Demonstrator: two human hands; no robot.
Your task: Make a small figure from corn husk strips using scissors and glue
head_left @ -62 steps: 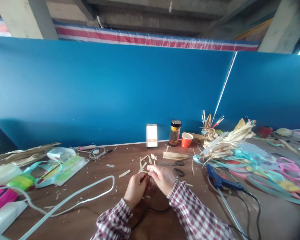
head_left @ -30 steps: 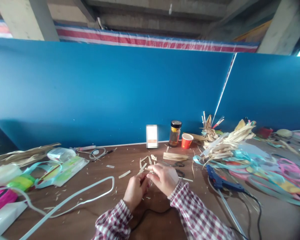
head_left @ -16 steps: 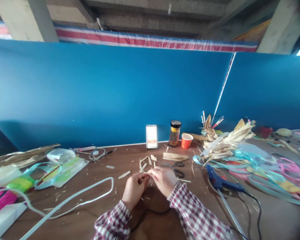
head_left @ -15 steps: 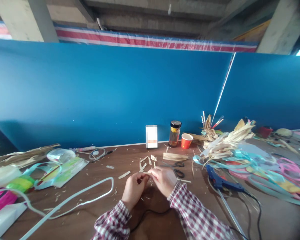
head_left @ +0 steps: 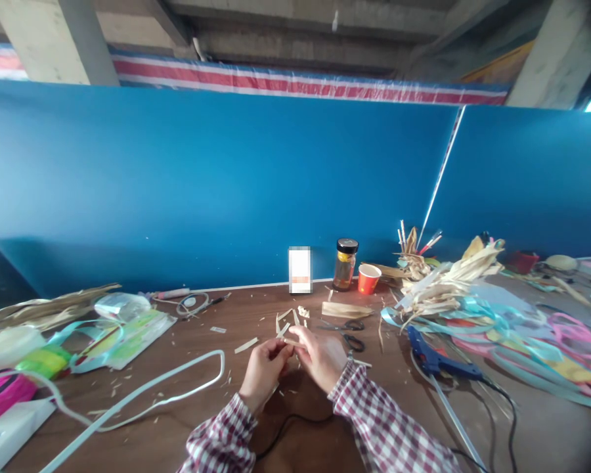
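Above the near middle of the table, my left hand point(head_left: 262, 369) and my right hand point(head_left: 321, 360) meet fingertip to fingertip. A narrow pale strip of dried husk point(head_left: 290, 341) shows between them, pinched by both; the rest of it is hidden by the fingers. Just beyond the fingers lie small husk offcuts point(head_left: 282, 322). Black-handled scissors point(head_left: 353, 341) rest past my right hand, their blades pointing left. A wider piece of husk point(head_left: 347, 310) lies flat behind the scissors.
To the right lies a blue glue gun point(head_left: 440, 360) with its cord, near a heap of husks point(head_left: 456, 282) and coloured ribbons point(head_left: 526, 341). A lidded jar point(head_left: 345, 266) and red paper cup point(head_left: 369, 280) stand at the back. A white cable point(head_left: 167, 374) loops at left.
The fingers of my right hand have lifted and shifted slightly at the strip, while my left fingertips stay close by. The surrounding things have not moved.
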